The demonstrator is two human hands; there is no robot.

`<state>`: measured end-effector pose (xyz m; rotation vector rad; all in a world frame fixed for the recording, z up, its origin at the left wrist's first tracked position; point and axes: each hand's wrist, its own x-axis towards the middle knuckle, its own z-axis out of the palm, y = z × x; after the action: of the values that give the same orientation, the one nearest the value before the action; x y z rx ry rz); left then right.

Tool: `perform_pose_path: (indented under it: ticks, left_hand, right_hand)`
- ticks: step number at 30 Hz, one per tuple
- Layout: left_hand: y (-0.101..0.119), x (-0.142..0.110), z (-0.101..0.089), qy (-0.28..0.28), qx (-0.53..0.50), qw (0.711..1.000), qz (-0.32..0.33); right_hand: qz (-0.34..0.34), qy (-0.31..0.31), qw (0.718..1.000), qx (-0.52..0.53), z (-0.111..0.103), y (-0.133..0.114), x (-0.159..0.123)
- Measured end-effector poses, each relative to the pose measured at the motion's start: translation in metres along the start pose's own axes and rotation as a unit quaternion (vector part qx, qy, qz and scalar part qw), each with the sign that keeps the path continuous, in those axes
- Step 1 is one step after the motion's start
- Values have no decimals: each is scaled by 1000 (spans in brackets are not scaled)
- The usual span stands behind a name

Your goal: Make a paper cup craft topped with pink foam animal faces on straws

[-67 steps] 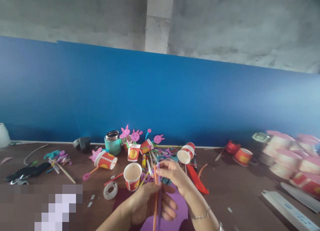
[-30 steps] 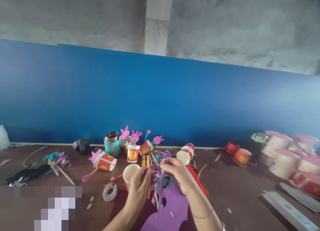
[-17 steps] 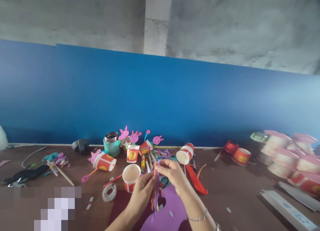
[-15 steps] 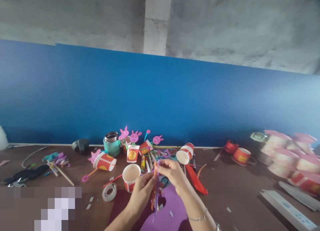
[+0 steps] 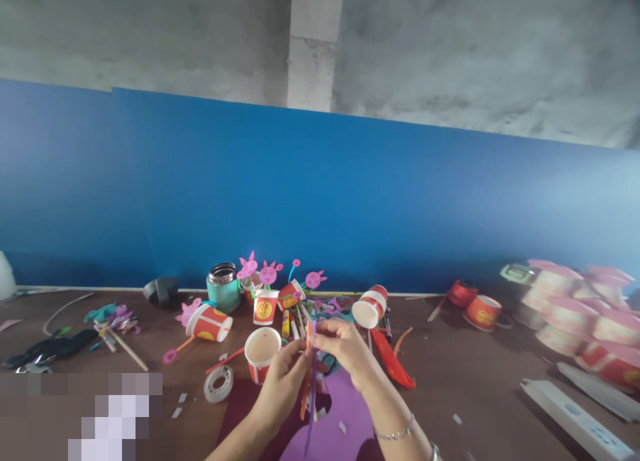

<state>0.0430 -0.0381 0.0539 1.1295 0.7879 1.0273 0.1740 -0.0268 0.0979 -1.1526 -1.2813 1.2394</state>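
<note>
My left hand (image 5: 283, 381) and my right hand (image 5: 345, 349) meet in front of me, both closed on thin strips. An orange strip (image 5: 305, 400) hangs down from my left fingers. Beside it a longer purple strip (image 5: 312, 394) is pinched by my right thumb and fingers, its lower end dangling over a purple sheet (image 5: 345, 408). The strips' upper ends lie together between the fingertips; whether they are joined I cannot tell. Just left of my hands stands an open paper cup (image 5: 263, 354), red and white.
A roll of tape (image 5: 219, 384) lies left of the cup. Behind are decorated cups (image 5: 265, 308), a teal flask (image 5: 223, 289) and a tipped cup (image 5: 210, 322). A red strip (image 5: 393, 360) lies right. Farther right are stacked cups (image 5: 570, 314) and a power strip (image 5: 575, 414).
Both hands stay nearly in place, still holding the strips together. The strips have shifted very slightly to the left.
</note>
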Motion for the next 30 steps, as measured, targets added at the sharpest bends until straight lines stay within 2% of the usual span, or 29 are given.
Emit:
perform_pose_path:
  ticks: [7, 11, 15, 30]
  left_hand:
    - [-1, 0, -1, 3, 10, 1000, 13]
    - [-2, 1, 0, 11, 13, 999, 32]
    - [-2, 0, 0, 2, 8, 1000, 13]
    - [-3, 3, -6, -16, 29, 999, -2]
  right_hand:
    - [10, -25, 1000, -2, -3, 2, 1]
    - [-3, -19, 1000, -23, -3, -2, -1]
    - [-18, -17, 999, -46, -2, -4, -3]
    - [15, 29, 999, -7, 0, -4, -2]
